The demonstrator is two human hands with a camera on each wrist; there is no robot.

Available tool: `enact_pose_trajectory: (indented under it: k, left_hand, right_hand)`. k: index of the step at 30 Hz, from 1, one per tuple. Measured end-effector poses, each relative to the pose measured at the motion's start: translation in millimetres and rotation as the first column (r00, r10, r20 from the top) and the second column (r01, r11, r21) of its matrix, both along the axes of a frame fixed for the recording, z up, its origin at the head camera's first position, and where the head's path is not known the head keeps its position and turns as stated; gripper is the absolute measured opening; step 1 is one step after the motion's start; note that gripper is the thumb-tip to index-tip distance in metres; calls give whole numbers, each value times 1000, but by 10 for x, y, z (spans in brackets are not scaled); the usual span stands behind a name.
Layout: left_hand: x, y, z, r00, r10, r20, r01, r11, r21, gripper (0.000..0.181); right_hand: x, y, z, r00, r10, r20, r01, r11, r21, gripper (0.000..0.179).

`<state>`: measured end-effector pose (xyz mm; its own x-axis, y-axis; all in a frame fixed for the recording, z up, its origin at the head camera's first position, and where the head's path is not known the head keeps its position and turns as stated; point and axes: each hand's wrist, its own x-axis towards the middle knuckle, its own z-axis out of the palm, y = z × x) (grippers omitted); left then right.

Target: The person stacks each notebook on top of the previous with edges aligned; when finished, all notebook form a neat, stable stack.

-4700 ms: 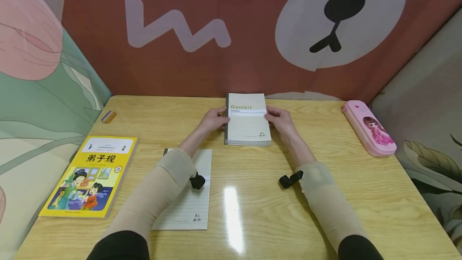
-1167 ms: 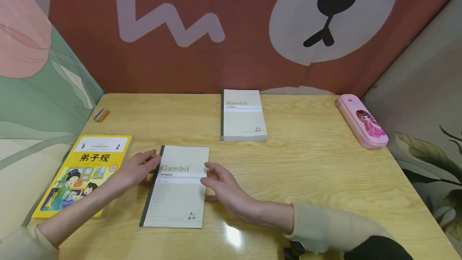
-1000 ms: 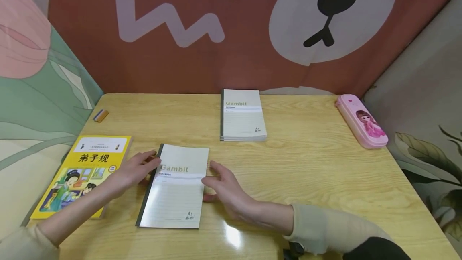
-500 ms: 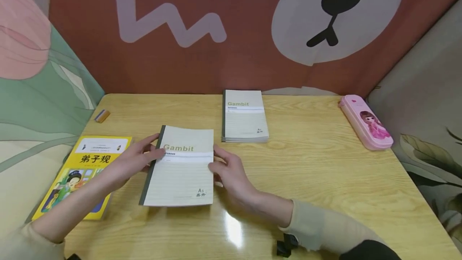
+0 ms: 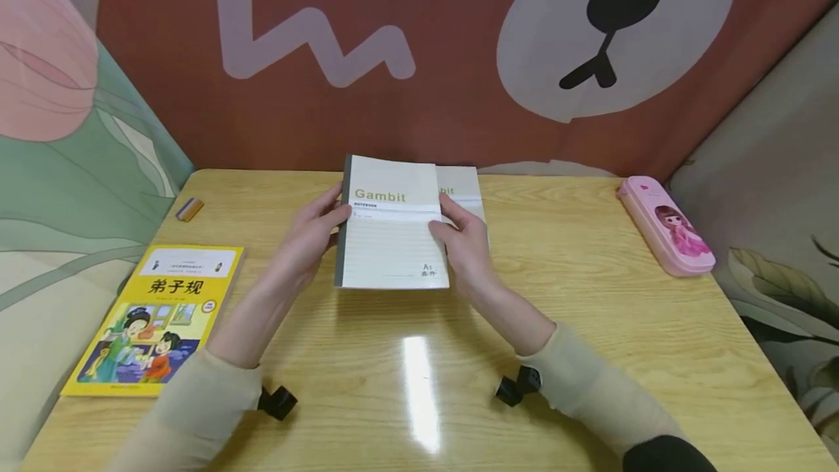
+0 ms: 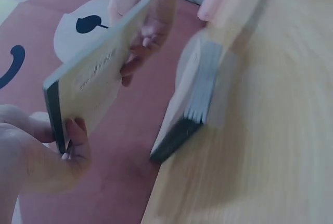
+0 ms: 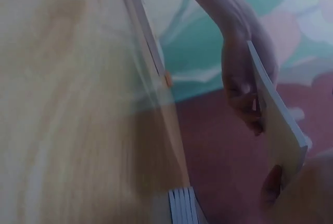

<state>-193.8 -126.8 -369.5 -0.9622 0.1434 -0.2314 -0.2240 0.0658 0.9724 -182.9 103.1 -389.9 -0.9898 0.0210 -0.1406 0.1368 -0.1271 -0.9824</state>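
A cream Gambit notebook (image 5: 393,246) with a dark spine is held up off the table between both hands. My left hand (image 5: 311,231) grips its spine edge, thumb on the cover and fingers underneath. On the opposite edge my right hand (image 5: 468,246) pinches it the same way. Behind and partly hidden by it lies a stack of like notebooks (image 5: 468,184) at the table's back edge. In the left wrist view the held notebook (image 6: 99,67) hangs apart from the stack (image 6: 200,88), whose page edges show. The right wrist view shows the held notebook (image 7: 278,120) edge-on.
A yellow picture-cover book (image 5: 157,319) lies at the left of the wooden table (image 5: 354,399). Beyond it sits a small eraser-like block (image 5: 190,210). At the far right is a pink pencil case (image 5: 668,228). A brown printed curtain (image 5: 452,115) hangs directly behind the table.
Both hands have left the stack, taken hold of the single notebook at the front left, lifted it and carried it back and to the right, up to the stack.
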Motion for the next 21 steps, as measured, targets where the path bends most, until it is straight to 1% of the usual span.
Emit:
enact_pose_trajectory:
  k: [3, 5, 7, 10, 13, 16, 18, 21]
  left_hand:
    - [-149, 202, -25, 998, 48, -32, -46, 997, 58, 53]
    - [-235, 330, -49, 996, 82, -41, -79, 994, 82, 53]
    - [-314, 442, -83, 993, 116, -35, -111, 988, 111, 53]
    - [-420, 578, -150, 988, 156, 3, -154, 973, 171, 52]
    - [-491, 670, -217, 985, 167, 44, -173, 959, 223, 52]
    - [-535, 734, -281, 984, 167, 65, -178, 953, 244, 52]
    - [-556, 770, -324, 985, 164, 52, -172, 955, 241, 51]
    - [-584, 807, -386, 987, 162, 5, -159, 963, 219, 49]
  right_hand:
    - [-183, 125, 0, 998, -27, 51, 29, 999, -29, 62]
    - [-296, 207, -9, 996, -44, 79, 49, 997, -56, 61]
    - [-405, 289, -25, 994, -66, 88, 71, 996, -52, 58]
    - [-537, 396, -48, 990, -94, 102, 101, 993, -59, 56]
    - [-629, 481, -90, 990, -99, 105, 107, 991, -75, 56]
    - [-682, 541, -138, 989, -90, 114, 100, 992, -80, 57]
    - [-706, 575, -172, 989, -90, 121, 100, 992, -76, 56]
    - [-741, 611, -213, 987, -93, 129, 102, 992, -69, 54]
